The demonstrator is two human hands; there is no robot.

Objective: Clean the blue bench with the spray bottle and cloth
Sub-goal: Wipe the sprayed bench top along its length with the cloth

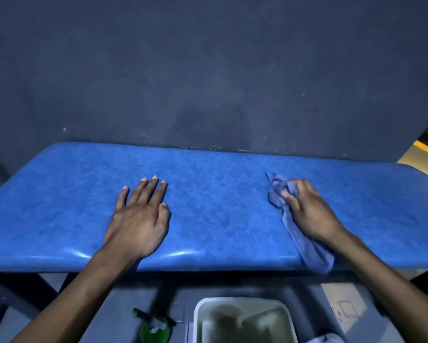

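Head view: left hand (139,220) spread flat on glossy blue padded surface (217,206); right hand (309,214) gripping crumpled blue cloth (282,194) on that surface; green spray bottle (154,329) below surface's near edge, beside grey plastic bin (245,320).

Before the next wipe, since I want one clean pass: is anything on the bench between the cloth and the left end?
Only the left hand, resting flat on the blue bench left of centre. The right hand grips the cloth further right; the stretch between them is bare. The spray bottle sits below the bench, out of the path.
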